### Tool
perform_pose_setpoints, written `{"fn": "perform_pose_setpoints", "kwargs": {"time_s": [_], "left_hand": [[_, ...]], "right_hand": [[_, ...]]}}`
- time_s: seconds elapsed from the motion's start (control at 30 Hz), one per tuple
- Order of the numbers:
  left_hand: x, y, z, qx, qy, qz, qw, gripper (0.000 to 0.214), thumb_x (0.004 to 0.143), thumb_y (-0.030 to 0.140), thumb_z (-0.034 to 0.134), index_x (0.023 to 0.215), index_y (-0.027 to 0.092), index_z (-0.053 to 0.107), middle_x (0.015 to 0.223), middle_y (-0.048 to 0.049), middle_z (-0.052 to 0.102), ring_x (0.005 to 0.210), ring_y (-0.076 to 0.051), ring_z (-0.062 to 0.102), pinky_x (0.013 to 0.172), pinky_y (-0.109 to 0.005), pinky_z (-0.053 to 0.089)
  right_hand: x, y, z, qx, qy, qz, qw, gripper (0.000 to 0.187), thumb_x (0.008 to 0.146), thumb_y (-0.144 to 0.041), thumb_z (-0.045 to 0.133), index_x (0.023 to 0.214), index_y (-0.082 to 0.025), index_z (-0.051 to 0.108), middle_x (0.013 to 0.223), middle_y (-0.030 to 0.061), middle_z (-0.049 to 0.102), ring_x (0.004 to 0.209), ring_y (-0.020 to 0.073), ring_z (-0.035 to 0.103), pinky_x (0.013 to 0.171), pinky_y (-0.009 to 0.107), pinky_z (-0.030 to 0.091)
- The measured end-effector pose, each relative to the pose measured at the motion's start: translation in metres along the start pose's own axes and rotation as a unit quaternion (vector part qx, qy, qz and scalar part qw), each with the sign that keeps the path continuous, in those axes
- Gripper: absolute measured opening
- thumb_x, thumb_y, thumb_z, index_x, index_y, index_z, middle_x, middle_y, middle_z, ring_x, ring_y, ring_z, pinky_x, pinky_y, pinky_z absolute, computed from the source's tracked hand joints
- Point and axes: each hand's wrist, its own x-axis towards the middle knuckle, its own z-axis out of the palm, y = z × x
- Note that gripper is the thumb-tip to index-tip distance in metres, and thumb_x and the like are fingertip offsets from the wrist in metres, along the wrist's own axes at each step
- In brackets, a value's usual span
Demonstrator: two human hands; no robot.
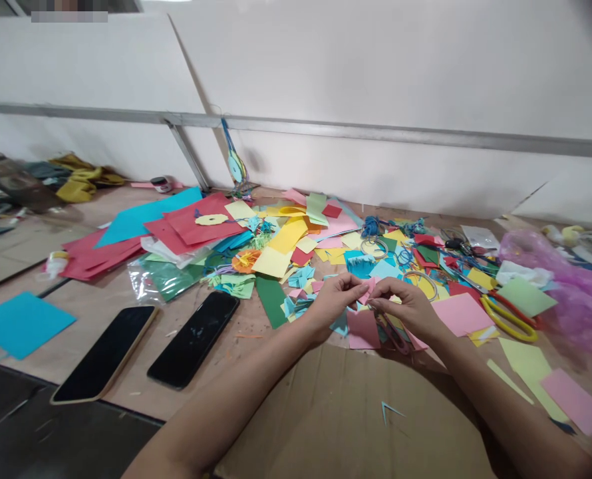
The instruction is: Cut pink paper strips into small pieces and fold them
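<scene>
Between my two hands is a small piece of pink paper [370, 290]. My left hand [336, 299] pinches its left side with thumb and fingertips. Close by on the right, my right hand [404, 307] pinches the same paper, fingers bent over it. Below the right fingers lies a pair of scissors with dull pink handles [398, 338], partly hidden by the hand. A flat pink sheet [364, 329] rests under the hands. Cut scraps of blue, yellow and pink paper surround them.
Yellow-handled scissors [513, 320] lie to the right, near a pink plastic bag [565, 286]. Two phones, one tan-edged [107, 352] and one black [196, 339], lie at left. Red sheets [196, 226] pile behind. Brown cardboard [346, 412] is in front of me.
</scene>
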Motion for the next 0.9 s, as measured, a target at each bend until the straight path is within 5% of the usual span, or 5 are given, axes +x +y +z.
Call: {"fn": "perform_pose_setpoints", "kwargs": {"time_s": [0.57,0.77,0.9], "left_hand": [[-0.003,-0.004,0.007,-0.062,0.004,-0.011,0.998,0.038,0.075,0.051,0.076,0.084,0.014,0.068,0.077,-0.0029,0.066,0.069,-0.013,0.061,0.070,-0.028,0.047],[-0.002,-0.004,0.006,-0.051,0.009,-0.001,0.999,0.041,0.073,0.054,0.077,0.082,0.015,0.066,0.076,-0.0017,0.064,0.067,-0.013,0.061,0.069,-0.028,0.049],[-0.001,-0.004,0.004,-0.041,0.019,0.000,0.999,0.042,0.074,0.056,0.075,0.082,0.015,0.065,0.071,0.0000,0.062,0.061,-0.011,0.058,0.064,-0.026,0.046]], "right_hand": [[-0.003,0.002,0.018,0.040,0.113,0.078,0.990,0.028,0.080,-0.043,0.071,0.069,-0.021,0.059,0.067,-0.0005,0.059,0.062,0.0148,0.053,0.058,0.027,0.044],[-0.002,0.003,0.015,0.077,0.095,0.088,0.989,0.029,0.079,-0.045,0.073,0.071,-0.020,0.061,0.068,-0.0005,0.060,0.063,0.0151,0.054,0.059,0.028,0.045],[-0.002,0.004,0.009,0.023,0.036,0.028,0.999,0.018,0.083,-0.038,0.072,0.081,-0.021,0.069,0.081,0.0028,0.067,0.074,0.0170,0.059,0.068,0.030,0.047]]}}
